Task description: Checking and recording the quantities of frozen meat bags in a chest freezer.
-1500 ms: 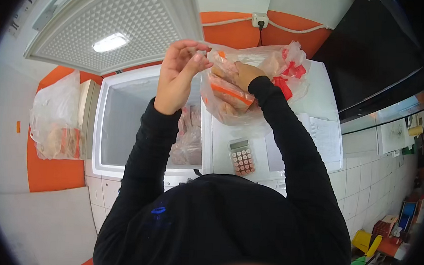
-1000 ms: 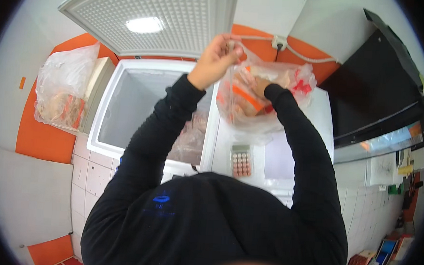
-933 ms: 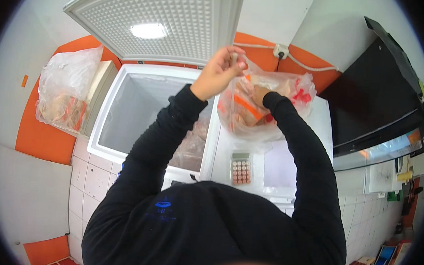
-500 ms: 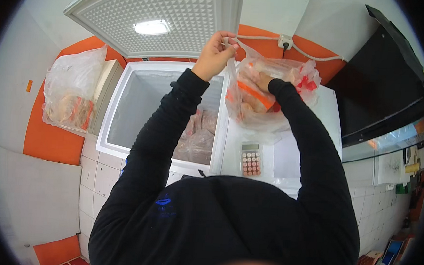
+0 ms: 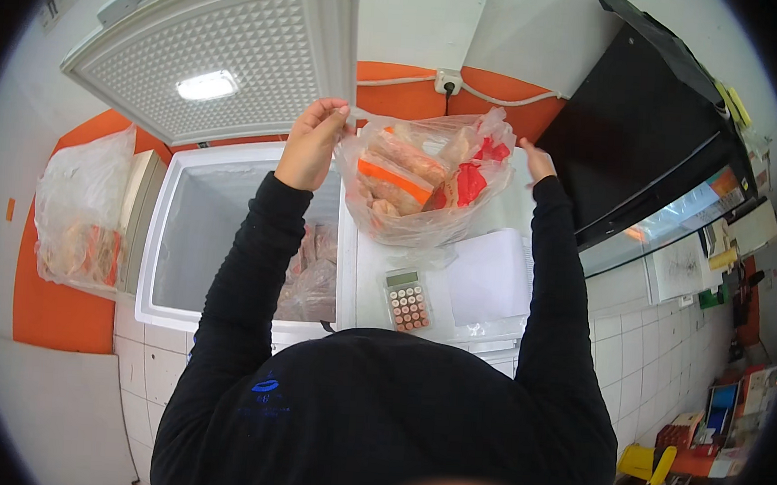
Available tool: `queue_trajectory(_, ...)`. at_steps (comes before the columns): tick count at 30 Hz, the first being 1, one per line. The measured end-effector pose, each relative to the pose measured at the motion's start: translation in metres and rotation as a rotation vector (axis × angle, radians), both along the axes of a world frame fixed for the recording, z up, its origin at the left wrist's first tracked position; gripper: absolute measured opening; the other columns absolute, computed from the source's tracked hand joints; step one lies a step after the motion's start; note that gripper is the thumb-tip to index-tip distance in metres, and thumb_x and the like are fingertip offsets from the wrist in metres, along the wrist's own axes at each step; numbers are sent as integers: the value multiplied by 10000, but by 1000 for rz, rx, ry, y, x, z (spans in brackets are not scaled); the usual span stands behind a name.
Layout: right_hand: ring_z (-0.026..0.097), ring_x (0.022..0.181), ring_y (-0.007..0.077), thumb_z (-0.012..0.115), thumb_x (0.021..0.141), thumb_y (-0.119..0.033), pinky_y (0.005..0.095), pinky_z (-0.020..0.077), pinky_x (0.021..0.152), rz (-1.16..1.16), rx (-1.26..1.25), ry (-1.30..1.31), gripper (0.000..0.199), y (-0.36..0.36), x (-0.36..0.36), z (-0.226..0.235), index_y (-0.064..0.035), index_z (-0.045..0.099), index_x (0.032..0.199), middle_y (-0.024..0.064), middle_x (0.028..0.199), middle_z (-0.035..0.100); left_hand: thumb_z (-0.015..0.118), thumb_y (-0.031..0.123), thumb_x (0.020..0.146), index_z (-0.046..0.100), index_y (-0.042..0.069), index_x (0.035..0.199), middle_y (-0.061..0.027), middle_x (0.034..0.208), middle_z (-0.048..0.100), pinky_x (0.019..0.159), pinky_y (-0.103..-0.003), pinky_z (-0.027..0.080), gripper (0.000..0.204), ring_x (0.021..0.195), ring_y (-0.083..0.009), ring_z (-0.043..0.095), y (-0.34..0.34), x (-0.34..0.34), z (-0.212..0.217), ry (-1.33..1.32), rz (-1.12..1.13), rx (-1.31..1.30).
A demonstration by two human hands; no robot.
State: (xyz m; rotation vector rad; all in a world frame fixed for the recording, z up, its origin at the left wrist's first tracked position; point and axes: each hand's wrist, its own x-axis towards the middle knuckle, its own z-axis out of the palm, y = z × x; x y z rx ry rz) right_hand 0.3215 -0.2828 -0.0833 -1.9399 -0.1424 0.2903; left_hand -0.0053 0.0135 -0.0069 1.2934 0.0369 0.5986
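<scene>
A clear plastic bag [image 5: 380, 229] sits on the white surface beside the freezer opening. Inside are orange-banded packs [image 5: 397, 176] of pale, lumpy food and some red plastic [image 5: 470, 185]; the exact food is hard to tell through the film. My left hand [image 5: 309, 145] is closed, pinching the bag's upper left edge between thumb and fingers. Just beyond the bag's right side, my right hand [image 5: 538, 163] is out of it, holding nothing visible, with its fingers stretched out and partly hidden by the hand itself.
The chest freezer [image 5: 161, 246] stands open at left, its lid [image 5: 240, 47] raised and wrapped packs [image 5: 311, 278] inside. A calculator [image 5: 407, 299] and white paper [image 5: 489, 275] lie near me. Another filled bag [image 5: 79, 215] rests far left. A black cabinet [image 5: 640, 133] stands at right.
My right hand has come out of the bag and moved to its right. The left hand keeps its pinch on the bag's edge. The whole view has shifted, with the scene sliding left.
</scene>
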Motion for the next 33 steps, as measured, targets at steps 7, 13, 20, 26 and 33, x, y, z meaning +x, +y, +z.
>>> queue_trajectory(7, 629, 810, 259, 499, 869, -241, 327, 488, 721, 131, -75, -472, 330, 17, -32, -70, 61, 634, 872, 134, 827, 659, 555, 248, 891, 450, 150, 994, 59, 700, 396, 636, -240, 324, 176, 599, -58, 366, 3, 2, 13, -116, 37, -544)
queue_trajectory(13, 601, 790, 248, 474, 891, -294, 376, 520, 651, 187, 397, 262, 357, -5, -56, 14, 44, 562, 964, 147, 911, 596, 509, 192, 911, 464, 108, 1072, 50, 706, 390, 622, -219, 307, 188, 606, -46, 348, -24, 11, 29, -141, 88, -313)
queue_trajectory(20, 564, 712, 177, 597, 830, -311, 286, 465, 654, 524, -387, -366, 326, -1, -103, 6, 15, 581, 837, 70, 743, 587, 514, 179, 904, 414, 68, 1197, -9, 847, 457, 615, -201, 323, 329, 638, -46, 372, -22, 38, 38, -63, 131, -253)
queue_trajectory(26, 539, 817, 137, 453, 923, -185, 276, 423, 776, 172, 462, -424, 224, -3, -100, -3, -24, 558, 808, 51, 804, 561, 500, 170, 908, 403, 80, 1207, -18, 875, 475, 599, -196, 322, 328, 630, -38, 364, -12, 19, 38, -138, 96, -221)
queue_trajectory(33, 533, 660, 84, 494, 907, -285, 234, 445, 585, 152, 294, -260, 222, -16, -73, 81, -90, 568, 830, 8, 742, 558, 441, 194, 934, 408, 86, 1225, -30, 852, 419, 648, -217, 315, 312, 662, -68, 349, -29, -8, 34, -178, 101, -32)
